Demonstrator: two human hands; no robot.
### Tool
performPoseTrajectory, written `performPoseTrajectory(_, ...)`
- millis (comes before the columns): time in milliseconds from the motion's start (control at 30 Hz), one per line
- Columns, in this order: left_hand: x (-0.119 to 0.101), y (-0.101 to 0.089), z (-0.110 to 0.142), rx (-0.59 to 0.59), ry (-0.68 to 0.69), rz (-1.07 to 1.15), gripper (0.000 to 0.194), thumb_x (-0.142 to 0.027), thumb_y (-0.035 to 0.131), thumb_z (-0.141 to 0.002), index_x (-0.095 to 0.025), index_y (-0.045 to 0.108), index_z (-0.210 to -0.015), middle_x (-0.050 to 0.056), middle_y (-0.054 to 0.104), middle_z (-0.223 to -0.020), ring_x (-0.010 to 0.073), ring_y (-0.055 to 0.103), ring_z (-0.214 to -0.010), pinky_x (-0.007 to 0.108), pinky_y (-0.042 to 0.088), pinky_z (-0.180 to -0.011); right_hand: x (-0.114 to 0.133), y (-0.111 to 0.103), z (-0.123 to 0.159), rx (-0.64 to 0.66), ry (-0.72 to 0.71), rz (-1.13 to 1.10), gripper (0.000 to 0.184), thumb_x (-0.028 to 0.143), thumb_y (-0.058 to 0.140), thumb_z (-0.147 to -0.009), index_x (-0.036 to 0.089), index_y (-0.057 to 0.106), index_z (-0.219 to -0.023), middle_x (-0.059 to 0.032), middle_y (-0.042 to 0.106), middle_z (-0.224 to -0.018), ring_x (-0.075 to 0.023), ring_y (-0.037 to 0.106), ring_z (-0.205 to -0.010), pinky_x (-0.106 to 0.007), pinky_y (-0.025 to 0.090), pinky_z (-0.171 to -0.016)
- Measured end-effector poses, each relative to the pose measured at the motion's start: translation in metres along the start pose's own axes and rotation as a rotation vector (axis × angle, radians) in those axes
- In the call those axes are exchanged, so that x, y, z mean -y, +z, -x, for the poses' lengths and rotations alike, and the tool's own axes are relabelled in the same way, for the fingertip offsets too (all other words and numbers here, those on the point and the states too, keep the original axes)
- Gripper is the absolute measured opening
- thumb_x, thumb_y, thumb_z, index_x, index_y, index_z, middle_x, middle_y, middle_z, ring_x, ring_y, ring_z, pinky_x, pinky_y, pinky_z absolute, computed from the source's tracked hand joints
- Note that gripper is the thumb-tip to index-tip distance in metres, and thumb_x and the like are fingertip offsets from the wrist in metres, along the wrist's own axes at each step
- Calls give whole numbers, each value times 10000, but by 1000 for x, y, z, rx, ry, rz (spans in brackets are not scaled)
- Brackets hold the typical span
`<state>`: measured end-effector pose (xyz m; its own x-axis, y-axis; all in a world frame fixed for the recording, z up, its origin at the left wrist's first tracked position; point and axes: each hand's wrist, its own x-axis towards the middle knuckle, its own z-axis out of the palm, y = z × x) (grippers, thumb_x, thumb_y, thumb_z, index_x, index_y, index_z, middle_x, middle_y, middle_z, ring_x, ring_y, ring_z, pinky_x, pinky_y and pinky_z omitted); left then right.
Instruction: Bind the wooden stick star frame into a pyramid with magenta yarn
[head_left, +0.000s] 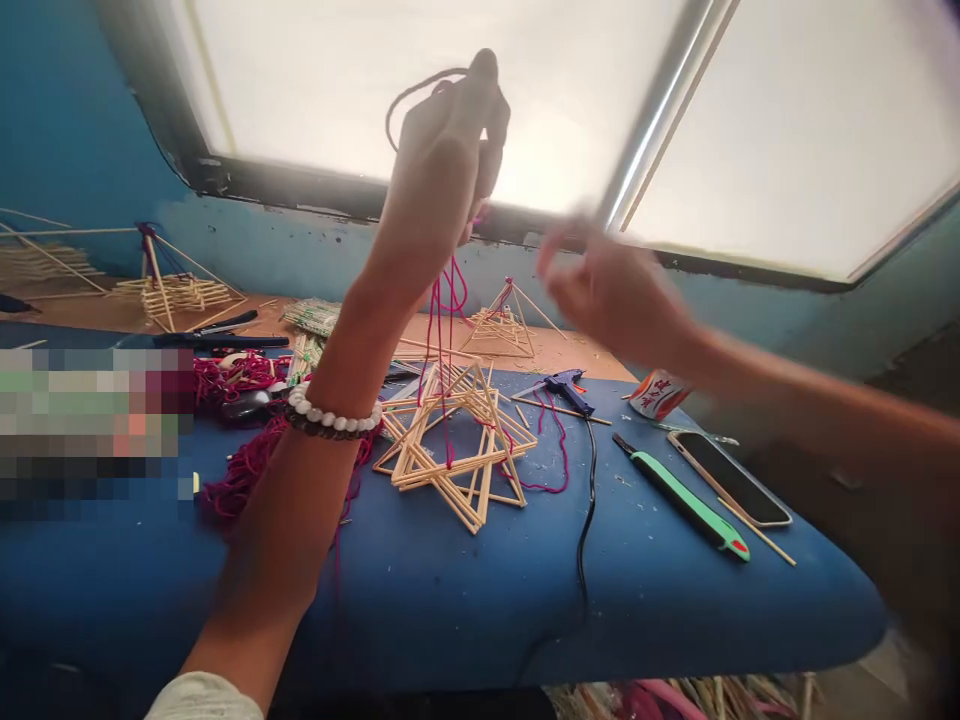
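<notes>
Blue wall and two frosted window panes rise behind a blue bench, with a wooden ledge along its far side. Four stick frames are in view: one large star-like frame on the bench, below the hands, and three smaller ones on the ledge, with the small frame nearest the hands, the second frame further left, and the third frame cut off at the left edge. Also on the bench are one glue gun with its black cord, one green knife, one phone, one can, and two tangles of magenta cord. The left forearm rises almost upright from the lower left, with a bead bracelet at the wrist. High against the window, the left hand grips a magenta strand that loops above it and hangs down to the large frame. The right arm reaches in nearly level from the right, well apart from the left. Its right hand is blurred, fingers loosely curled, and whether it holds anything cannot be told.
</notes>
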<state>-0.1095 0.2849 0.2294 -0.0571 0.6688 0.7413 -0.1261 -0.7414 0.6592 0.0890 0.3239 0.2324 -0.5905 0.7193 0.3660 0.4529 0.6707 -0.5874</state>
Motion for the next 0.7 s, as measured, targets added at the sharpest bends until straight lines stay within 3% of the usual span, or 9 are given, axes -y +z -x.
performPoseTrajectory(67,2,0,-1,0,-13,52,454,-282,344,-1065,-189,346,-620,-78,124,-497,32,133,-370,204,41,-389,-25,54,58,22,130,320,239,411,629,-906,202,602,-793,5,573,-584,-113,467,-515,-266,350,-488)
performPoseTrajectory(133,4,0,-3,-20,-32,100,445,-291,341,-1067,-193,337,-634,-83,144,-488,32,127,-364,201,25,-378,-49,94,104,180,253,396,337,403,517,-959,187,610,-718,6,518,-543,-108,423,-501,-272,310,-499)
performPoseTrajectory(233,4,-1,-2,-85,-40,154,412,-312,324,-1074,-198,343,-678,-92,137,-485,30,114,-358,196,24,-374,-71,121,141,272,324,402,283,378,494,-971,195,683,-868,2,588,-651,-113,491,-569,-269,348,-575)
performPoseTrajectory(333,0,-2,-2,-113,-19,173,340,-186,354,-1036,-203,331,-697,-87,112,-503,27,97,-372,183,21,-395,-81,126,151,293,224,457,237,380,536,-963,226,689,-1057,-30,651,-890,-129,556,-679,-279,396,-662)
performPoseTrajectory(400,-1,-3,-3,-98,-14,152,327,-141,383,-1009,-212,322,-695,-82,115,-502,32,94,-378,184,22,-395,-85,128,152,325,172,463,224,382,539,-968,234,687,-1049,-45,645,-992,-128,567,-698,-281,411,-673)
performPoseTrajectory(500,3,-2,-3,-63,-12,93,335,-243,459,-1018,-212,357,-701,-91,138,-484,34,116,-377,184,40,-371,-86,126,150,343,109,500,182,313,516,-970,207,663,-957,-68,647,-1030,-153,597,-753,-293,431,-678)
performPoseTrajectory(567,6,-2,-3,-18,-1,74,331,-311,516,-1004,-201,406,-712,-101,167,-476,33,128,-383,185,55,-360,-83,118,144,289,60,477,143,272,517,-947,192,631,-915,-83,661,-989,-189,616,-845,-323,461,-742)
performPoseTrajectory(633,10,-2,-1,41,28,71,307,-329,545,-988,-187,456,-731,-104,201,-480,36,128,-393,193,67,-358,-75,103,131,169,72,298,126,289,523,-936,190,590,-898,-82,680,-921,-201,627,-880,-353,487,-799)
performPoseTrajectory(700,12,-2,0,87,45,60,282,-307,508,-1000,-175,506,-751,-102,205,-485,44,127,-393,205,73,-364,-61,83,115,49,166,-66,183,362,487,-967,199,527,-895,-55,683,-811,-171,642,-777,-337,516,-744)
